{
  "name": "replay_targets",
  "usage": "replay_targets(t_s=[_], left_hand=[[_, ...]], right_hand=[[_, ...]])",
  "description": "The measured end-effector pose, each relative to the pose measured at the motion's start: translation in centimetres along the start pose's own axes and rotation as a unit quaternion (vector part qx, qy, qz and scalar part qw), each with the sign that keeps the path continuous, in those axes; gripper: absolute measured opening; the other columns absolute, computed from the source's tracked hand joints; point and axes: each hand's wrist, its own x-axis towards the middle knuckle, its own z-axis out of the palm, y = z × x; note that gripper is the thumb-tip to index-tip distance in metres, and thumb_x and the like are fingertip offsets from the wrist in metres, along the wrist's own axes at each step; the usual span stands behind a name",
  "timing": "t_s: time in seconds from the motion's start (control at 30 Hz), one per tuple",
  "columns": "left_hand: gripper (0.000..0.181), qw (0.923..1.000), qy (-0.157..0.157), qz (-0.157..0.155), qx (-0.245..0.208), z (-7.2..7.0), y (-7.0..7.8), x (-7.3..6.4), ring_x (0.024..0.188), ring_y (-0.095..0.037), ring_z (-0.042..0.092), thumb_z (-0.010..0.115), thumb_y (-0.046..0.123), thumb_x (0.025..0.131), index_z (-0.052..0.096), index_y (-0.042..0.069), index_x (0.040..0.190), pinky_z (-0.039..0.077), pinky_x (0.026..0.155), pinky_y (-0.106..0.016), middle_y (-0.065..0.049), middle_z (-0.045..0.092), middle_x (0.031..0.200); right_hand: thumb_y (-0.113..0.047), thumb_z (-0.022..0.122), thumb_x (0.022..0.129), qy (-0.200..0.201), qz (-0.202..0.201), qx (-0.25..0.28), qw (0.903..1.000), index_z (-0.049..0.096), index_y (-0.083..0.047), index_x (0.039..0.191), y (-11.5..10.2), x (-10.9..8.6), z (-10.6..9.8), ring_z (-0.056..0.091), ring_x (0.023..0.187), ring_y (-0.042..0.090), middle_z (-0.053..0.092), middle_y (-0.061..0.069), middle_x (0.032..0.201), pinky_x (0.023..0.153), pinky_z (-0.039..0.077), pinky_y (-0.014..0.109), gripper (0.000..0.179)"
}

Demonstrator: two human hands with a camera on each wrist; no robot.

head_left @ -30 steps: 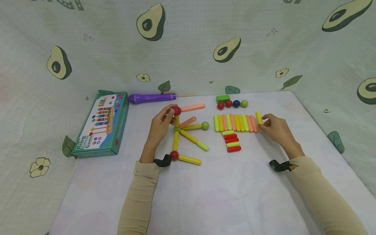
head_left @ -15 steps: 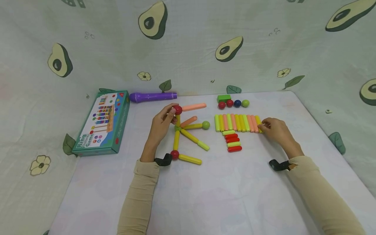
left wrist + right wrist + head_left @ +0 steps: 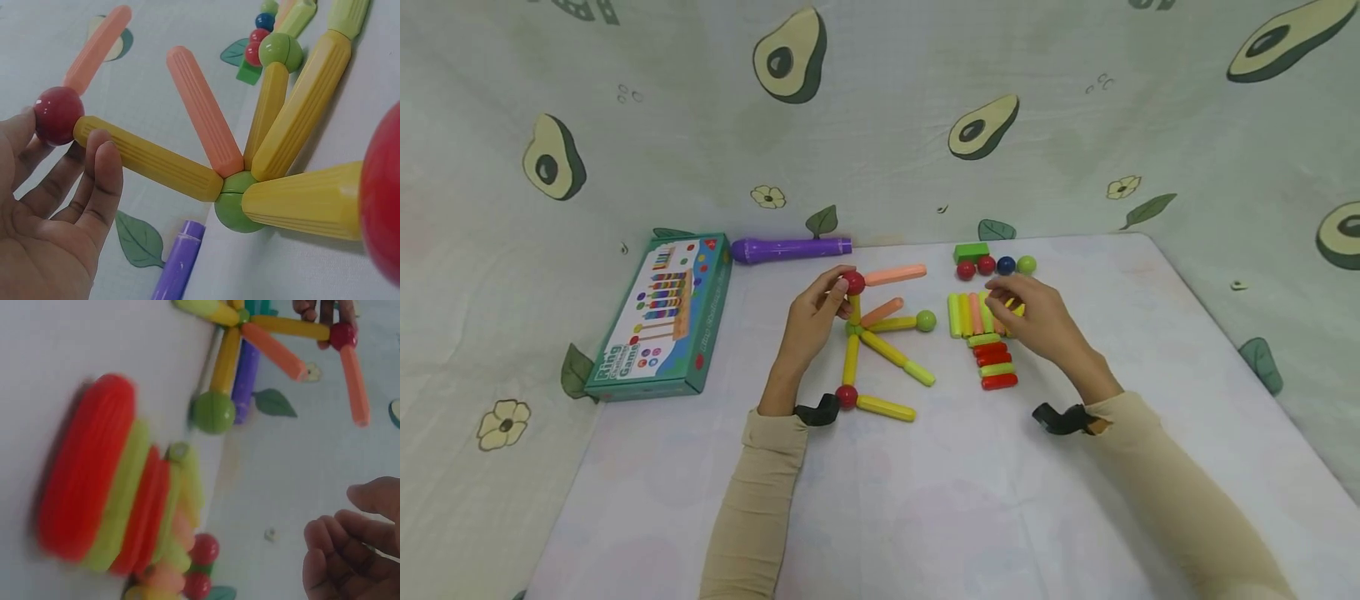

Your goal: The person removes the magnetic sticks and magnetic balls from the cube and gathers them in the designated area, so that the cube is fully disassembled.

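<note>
L hand [image 3: 811, 321] sits at the top of the stick-and-ball figure [image 3: 872, 346], fingers curled round its upper red ball [image 3: 852, 282] (wrist view shows the fingertips resting along the yellow stick [image 3: 147, 157] just below that ball). From the ball an orange stick [image 3: 895, 273] juts away from the hand. The figure's green hub ball [image 3: 853, 330] lies just below the L hand; several sticks fan out from it, one ending in a green ball [image 3: 927, 320], another running down to a lower red ball [image 3: 846, 395] near the L wrist.

R hand [image 3: 1030, 321] is on the far side of the hub from the L hand, over the row of upright sticks [image 3: 972, 313], fingers loosely bent; can't tell if it pinches a stick or only touches the row. Short red & green sticks [image 3: 995, 364] stack just below that row. Beyond the row: green block [image 3: 970, 252] & four loose balls [image 3: 996, 266].

Game box [image 3: 662, 315] lies well left of the hub, purple marker [image 3: 790, 247] behind it, all on the table [image 3: 925, 500]
</note>
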Motion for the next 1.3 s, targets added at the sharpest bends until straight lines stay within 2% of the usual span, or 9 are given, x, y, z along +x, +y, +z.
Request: replay_targets(t_s=[0.23, 0.33, 0.43, 0.63, 0.73, 0.9, 1.0, 1.17, 1.3], left_hand=[[0.036, 1.0, 0.001, -0.003, 0.001, -0.1, 0.0, -0.1, 0.089, -0.039, 0.062, 0.048, 0.018, 0.107, 0.057, 0.004, 0.139, 0.056, 0.082, -0.04, -0.019, 0.064, 0.117], [0.036, 1.0, -0.006, -0.002, -0.008, -0.1, -0.1, 0.0, 0.089, -0.042, 0.061, 0.049, 0.018, 0.107, 0.057, 0.003, 0.139, 0.056, 0.083, -0.044, -0.022, 0.064, 0.114], [0.036, 0.9999, -0.011, 0.0, -0.012, 0.0, -0.2, 0.1, 0.09, -0.046, 0.061, 0.048, 0.018, 0.107, 0.056, 0.002, 0.139, 0.055, 0.084, -0.049, -0.024, 0.063, 0.111], [0.033, 0.9997, 0.003, 0.022, 0.015, 0.2, 0.0, 0.1, 0.086, -0.039, 0.062, 0.05, 0.016, 0.107, 0.059, 0.003, 0.136, 0.055, 0.081, -0.049, -0.02, 0.066, 0.108], [0.033, 0.9994, 0.003, 0.026, 0.022, 0.2, -0.1, 0.1, 0.085, -0.039, 0.062, 0.05, 0.016, 0.107, 0.06, 0.002, 0.134, 0.055, 0.081, -0.049, -0.023, 0.066, 0.103], [0.033, 0.9992, 0.009, 0.03, 0.027, 0.0, -0.2, 0.0, 0.085, -0.038, 0.063, 0.049, 0.015, 0.107, 0.06, 0.001, 0.134, 0.056, 0.08, -0.045, -0.022, 0.067, 0.104], [0.033, 0.9993, 0.015, 0.029, 0.019, -0.2, -0.2, 0.1, 0.085, -0.039, 0.063, 0.049, 0.014, 0.107, 0.06, 0.0, 0.134, 0.057, 0.08, -0.041, -0.023, 0.066, 0.106], [0.034, 0.9997, 0.004, 0.023, 0.008, -0.1, -0.2, 0.1, 0.087, -0.041, 0.062, 0.049, 0.015, 0.107, 0.058, 0.001, 0.136, 0.057, 0.08, -0.04, -0.025, 0.065, 0.108], [0.035, 0.9997, 0.006, 0.018, 0.014, -0.1, -0.2, 0.0, 0.088, -0.039, 0.063, 0.049, 0.017, 0.107, 0.058, 0.002, 0.137, 0.057, 0.082, -0.042, -0.019, 0.066, 0.112]], right_hand=[[-0.017, 0.068, 0.097, -0.01, -0.08, 0.066, 0.9946, 0.057, -0.004, 0.134, -3.8, 4.0, 2.0, 0.065, 0.102, 0.024, 0.062, 0.012, 0.12, 0.091, 0.055, 0.042, 0.041], [-0.018, 0.068, 0.097, -0.022, -0.095, 0.095, 0.9907, 0.058, -0.006, 0.135, -4.7, 5.1, 2.6, 0.066, 0.104, 0.022, 0.062, 0.01, 0.123, 0.093, 0.054, 0.039, 0.041], [-0.018, 0.069, 0.097, -0.023, -0.106, 0.113, 0.9877, 0.063, -0.007, 0.129, -5.2, 5.5, 3.1, 0.066, 0.101, 0.019, 0.065, 0.006, 0.118, 0.092, 0.055, 0.036, 0.035], [-0.017, 0.071, 0.093, -0.006, -0.129, 0.1, 0.9866, 0.074, -0.008, 0.113, -5.6, 5.3, 3.4, 0.064, 0.084, 0.015, 0.07, 0.002, 0.1, 0.076, 0.056, 0.028, 0.022], [-0.017, 0.072, 0.092, -0.011, -0.134, 0.1, 0.9858, 0.075, -0.009, 0.111, -5.5, 5.2, 3.4, 0.062, 0.082, 0.015, 0.071, 0.001, 0.098, 0.072, 0.053, 0.024, 0.021], [-0.014, 0.073, 0.092, -0.022, -0.168, 0.104, 0.9801, 0.076, -0.008, 0.11, -5.0, 4.5, 3.4, 0.06, 0.087, 0.016, 0.072, 0.001, 0.103, 0.071, 0.052, 0.023, 0.02], [-0.013, 0.073, 0.092, -0.007, -0.18, 0.099, 0.9787, 0.075, -0.008, 0.111, -4.6, 4.0, 3.3, 0.06, 0.087, 0.015, 0.072, 0.001, 0.103, 0.071, 0.052, 0.022, 0.02], [-0.011, 0.076, 0.089, 0.046, -0.163, 0.075, 0.9827, 0.074, -0.008, 0.109, -3.5, 3.1, 2.5, 0.059, 0.08, 0.014, 0.07, 0.001, 0.094, 0.07, 0.051, 0.026, 0.02], [-0.015, 0.078, 0.089, 0.049, -0.121, 0.035, 0.9908, 0.074, -0.009, 0.112, -2.3, 1.9, 1.3, 0.058, 0.082, 0.015, 0.069, 0.001, 0.096, 0.07, 0.051, 0.027, 0.025]])
